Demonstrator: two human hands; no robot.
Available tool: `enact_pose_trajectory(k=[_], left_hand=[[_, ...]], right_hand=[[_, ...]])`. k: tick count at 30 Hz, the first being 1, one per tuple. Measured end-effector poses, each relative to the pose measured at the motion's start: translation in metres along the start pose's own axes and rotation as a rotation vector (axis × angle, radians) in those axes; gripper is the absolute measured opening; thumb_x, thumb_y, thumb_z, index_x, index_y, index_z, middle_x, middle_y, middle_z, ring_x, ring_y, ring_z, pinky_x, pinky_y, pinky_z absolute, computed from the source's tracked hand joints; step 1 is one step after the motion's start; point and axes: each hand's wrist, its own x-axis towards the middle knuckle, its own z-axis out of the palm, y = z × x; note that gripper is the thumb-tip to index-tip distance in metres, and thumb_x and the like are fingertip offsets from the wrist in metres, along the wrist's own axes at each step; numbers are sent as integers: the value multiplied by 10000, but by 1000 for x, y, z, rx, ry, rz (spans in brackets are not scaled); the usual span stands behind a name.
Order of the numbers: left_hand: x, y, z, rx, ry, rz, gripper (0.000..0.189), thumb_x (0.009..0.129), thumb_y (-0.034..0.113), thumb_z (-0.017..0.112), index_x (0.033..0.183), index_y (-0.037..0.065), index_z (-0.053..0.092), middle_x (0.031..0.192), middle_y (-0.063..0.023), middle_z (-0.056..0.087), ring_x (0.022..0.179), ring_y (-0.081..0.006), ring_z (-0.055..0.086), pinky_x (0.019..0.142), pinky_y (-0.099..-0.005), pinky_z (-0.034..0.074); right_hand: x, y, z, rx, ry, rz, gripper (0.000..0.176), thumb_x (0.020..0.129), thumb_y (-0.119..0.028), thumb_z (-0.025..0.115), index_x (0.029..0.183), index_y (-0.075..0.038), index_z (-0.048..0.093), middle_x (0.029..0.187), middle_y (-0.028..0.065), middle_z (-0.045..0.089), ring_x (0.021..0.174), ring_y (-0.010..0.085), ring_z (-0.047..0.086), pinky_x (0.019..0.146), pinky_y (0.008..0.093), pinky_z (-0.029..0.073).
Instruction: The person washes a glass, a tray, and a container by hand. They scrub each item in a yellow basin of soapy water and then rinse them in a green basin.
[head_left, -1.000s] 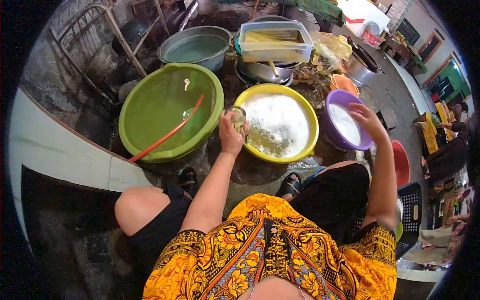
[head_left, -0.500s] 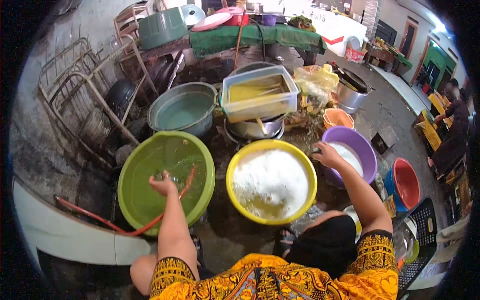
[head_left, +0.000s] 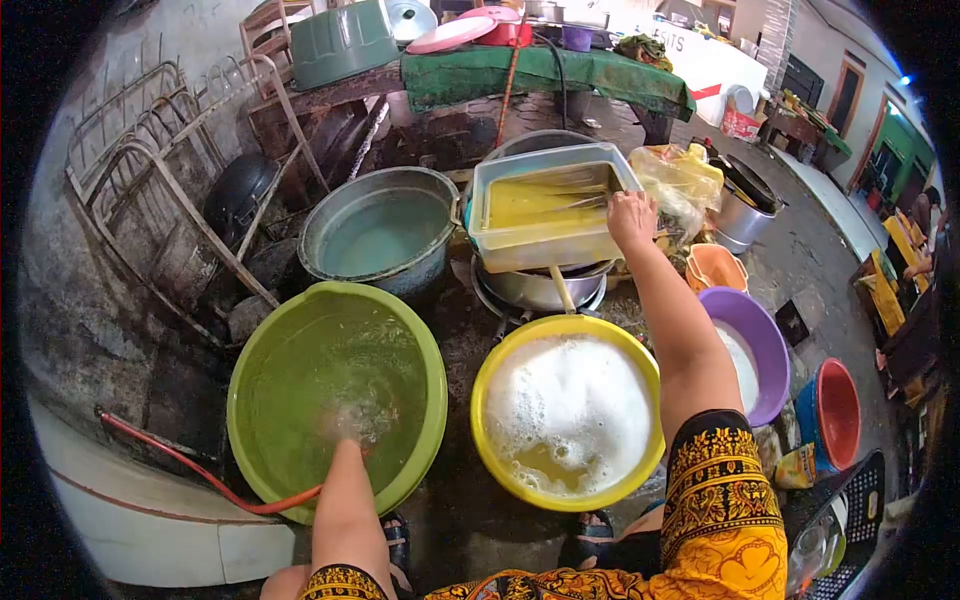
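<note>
Left of the yellow tub (head_left: 478,410), the left hand (head_left: 350,430) is sunk in the green tub's (head_left: 436,400) churned water (head_left: 300,370), so I can't tell if its fingers are open or closed. Foam (head_left: 565,390) covers most of the yellow tub. Beyond it, the right hand (head_left: 632,218) has its fingers curled over the plastic box's (head_left: 540,247) right-hand rim

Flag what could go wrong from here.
The right grip is at the right edge of the plastic box, which sits on pots; a pull could tip it.
The left grip is under churned water in the green basin; anything held there could slip unseen.
The red hose meets the basin by the left forearm and might snag.
</note>
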Motion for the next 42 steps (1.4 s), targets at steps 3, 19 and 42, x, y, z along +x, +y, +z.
enact_pose_trajectory(k=[3, 19, 42], left_hand=[[6, -16, 5, 131, -139, 90, 390, 767, 243, 628, 1094, 58, 526, 1091, -197, 520, 1046, -344, 506, 874, -419, 423], [-125, 92, -58, 520, 348, 447, 299, 815, 310, 556, 929, 52, 656, 1013, -211, 599, 989, -342, 553, 850, -422, 444], [-95, 353, -26, -199, 12, 962, 277, 782, 259, 626, 728, 38, 467, 643, -34, 430, 580, -163, 378, 539, -345, 355]], right_hand=[[5, 0, 3, -134, 99, 99, 250, 792, -198, 530, 984, -70, 625, 1092, 87, 566, 1076, 250, 494, 907, 430, 389], [-37, 51, -40, 667, -504, 641, 321, 692, -103, 558, 915, 124, 594, 851, 244, 635, 581, 301, 656, 420, 367, 526], [-133, 78, -55, 1230, -465, 535, 480, 664, -59, 524, 1122, 83, 500, 734, 142, 608, 419, 174, 561, 397, 264, 484]])
